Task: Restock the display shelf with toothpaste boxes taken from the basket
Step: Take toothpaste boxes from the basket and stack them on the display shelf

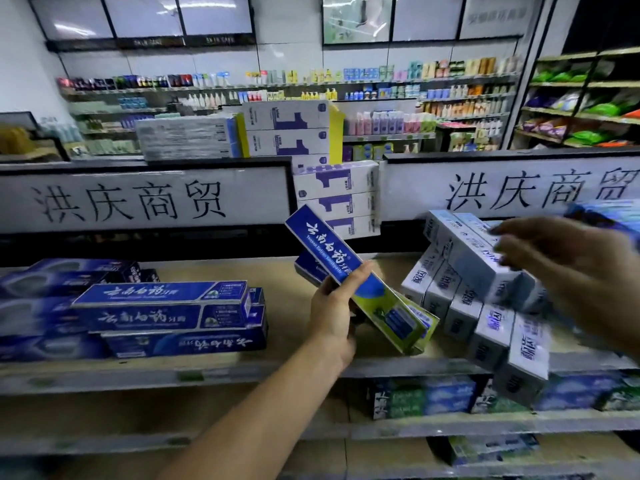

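Observation:
My left hand (334,313) grips blue toothpaste boxes (329,252), tilted, with their far end up and to the left, above the display shelf (284,299). A stack of matching blue boxes (166,317) lies on the shelf to the left. On the right stands a leaning row of white-and-light-blue toothpaste boxes (478,306). My right hand (571,268), blurred, hovers with fingers spread just over that row, holding nothing. The basket is out of view.
White-and-purple boxes (337,199) are stacked behind the shelf, between two white signs with black characters. Dark blue boxes (41,306) fill the shelf's far left. Lower shelves (433,396) hold more boxes. Stocked store shelves line the back wall.

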Motion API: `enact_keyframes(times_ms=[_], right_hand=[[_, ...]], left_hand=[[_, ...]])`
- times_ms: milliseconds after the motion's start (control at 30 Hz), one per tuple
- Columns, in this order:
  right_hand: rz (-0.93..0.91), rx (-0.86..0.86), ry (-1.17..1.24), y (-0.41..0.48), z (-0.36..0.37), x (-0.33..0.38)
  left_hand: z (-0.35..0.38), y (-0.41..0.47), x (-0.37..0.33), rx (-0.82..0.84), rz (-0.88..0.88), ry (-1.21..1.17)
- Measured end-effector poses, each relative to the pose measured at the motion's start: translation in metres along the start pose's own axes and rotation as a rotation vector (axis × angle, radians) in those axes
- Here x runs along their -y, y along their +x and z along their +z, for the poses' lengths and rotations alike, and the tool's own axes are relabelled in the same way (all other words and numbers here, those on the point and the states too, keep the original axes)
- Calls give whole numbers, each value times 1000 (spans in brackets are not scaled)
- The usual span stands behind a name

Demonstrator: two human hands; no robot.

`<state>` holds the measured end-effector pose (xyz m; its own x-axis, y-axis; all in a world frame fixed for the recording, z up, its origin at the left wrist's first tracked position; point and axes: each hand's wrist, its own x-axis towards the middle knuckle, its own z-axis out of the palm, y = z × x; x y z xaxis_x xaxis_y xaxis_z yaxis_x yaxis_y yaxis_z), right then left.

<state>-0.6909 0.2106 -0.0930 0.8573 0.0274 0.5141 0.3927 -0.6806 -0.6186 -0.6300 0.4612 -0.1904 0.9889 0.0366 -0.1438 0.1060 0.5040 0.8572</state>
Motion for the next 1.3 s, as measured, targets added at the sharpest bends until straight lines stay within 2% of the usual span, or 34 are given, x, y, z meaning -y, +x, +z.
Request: enact_keyframes(times_ms=[67,133,267,467,533,600,700,800,900,967,1033,1100,1167,1200,1300], right_hand=[[-66,256,-107,-15,50,32],[-44,428,-117,-22,86,32],[-54,426,-214,-6,124,12],[48,519,110,9,139,10],[9,494,51,13,139,4],[-31,448,-62,18,135,-1],[19,446,-28,25,124,-9],[65,438,84,31,116,-15],[80,437,147,36,113,-17],[107,462,182,36,115,-18],[132,489,222,35,117,-19],[143,510,247,33,119,-19],[135,515,243,33,120,-19],[132,514,241,33,119,-18],[151,510,306,35,117,-20]], left_hand=[[0,2,5,-7,-33,-27],[1,3,9,-12,-55,-52],[2,3,12,-52,-50,-38],[-10,-1,11,-85,-124,-127],[-15,0,11,-120,-138,-200],[-17,0,12,-171,-168,-157],[-21,-2,16,-192,-178,87],[-29,-2,13,-75,-160,403],[-41,-7,-4,12,-195,555],[-51,-11,-16,113,-153,748],[-57,-12,-28,161,18,1067],[-57,-7,-43,100,274,1370],[-54,4,-56,77,479,1559],[-52,11,-62,116,503,1636],[-44,29,-68,322,317,1813]])
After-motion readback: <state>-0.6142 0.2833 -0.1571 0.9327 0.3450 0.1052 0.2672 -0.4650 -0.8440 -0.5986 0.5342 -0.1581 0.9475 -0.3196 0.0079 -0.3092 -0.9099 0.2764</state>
